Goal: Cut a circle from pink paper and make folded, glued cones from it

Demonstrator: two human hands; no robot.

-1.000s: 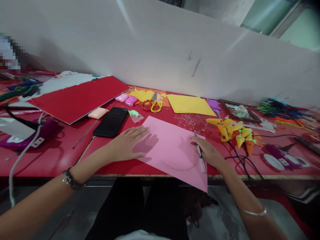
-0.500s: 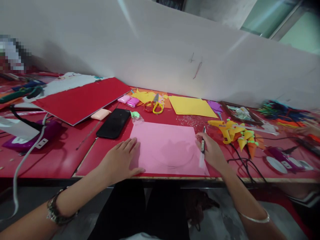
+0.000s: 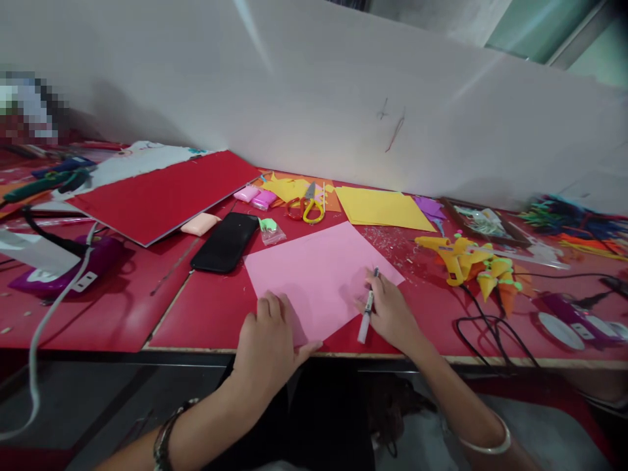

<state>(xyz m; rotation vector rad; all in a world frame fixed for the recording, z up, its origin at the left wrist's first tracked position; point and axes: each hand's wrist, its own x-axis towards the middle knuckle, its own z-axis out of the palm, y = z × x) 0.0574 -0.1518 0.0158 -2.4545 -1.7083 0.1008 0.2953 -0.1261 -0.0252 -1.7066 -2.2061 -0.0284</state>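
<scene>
A sheet of pink paper (image 3: 318,261) lies at a slant on the red table in front of me. My left hand (image 3: 269,333) rests over its lower left edge, thumb spread out beside the near corner and fingers slightly bent on the sheet. In my right hand (image 3: 390,311) is a pen (image 3: 368,306), dark at the upper end and clear or whitish at the lower end. That hand is at the sheet's right side, its fingertips over the paper.
Behind the sheet are a black phone (image 3: 226,242), scissors (image 3: 312,208) and yellow paper (image 3: 385,208). A yellow glue gun (image 3: 449,255) with looping black cables stands at right. At left are a red board (image 3: 167,193) and a purple power strip (image 3: 73,265).
The pink sheet has turned from square-on to slanted. My left hand has moved right and nearer with it; my right hand, pen still held, has moved left.
</scene>
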